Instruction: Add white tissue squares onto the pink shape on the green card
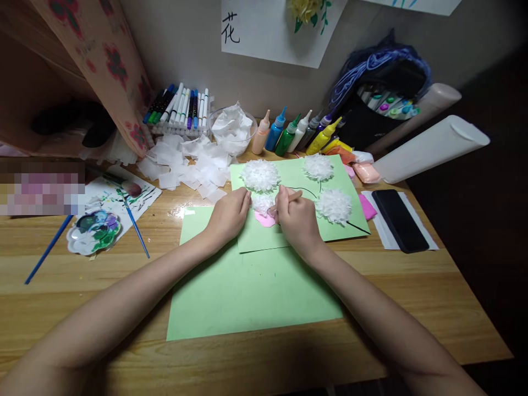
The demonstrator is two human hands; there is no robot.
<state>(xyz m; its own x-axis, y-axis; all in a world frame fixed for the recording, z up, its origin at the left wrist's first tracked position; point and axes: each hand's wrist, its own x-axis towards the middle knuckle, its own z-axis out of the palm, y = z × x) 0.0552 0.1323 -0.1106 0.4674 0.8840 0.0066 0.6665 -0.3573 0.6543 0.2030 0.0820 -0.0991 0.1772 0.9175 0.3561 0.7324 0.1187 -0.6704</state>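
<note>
As the right hand (299,223), pinching a slim tan stick (293,196), seemingly sets a round white paper tuft (262,204), the curled-fingered left hand (231,212) should steady it.

1. Bare wood on the table (437,308) gives you room outside your right forearm (379,302).
2. Between your forearms, you can pass low over the flat lower green sheet (256,291).
3. On the upper green sheet (297,175), raised white flowers (334,207) stand in your way; only a narrow gap parts your left hand (229,217) and right hand (299,223).
4. Upright bottles (291,135) and a bowl (233,131) block you behind.
5. At left, the palette (94,232) and brushes (136,228) obstruct you; at right, the phone (400,221) lies low.
</note>
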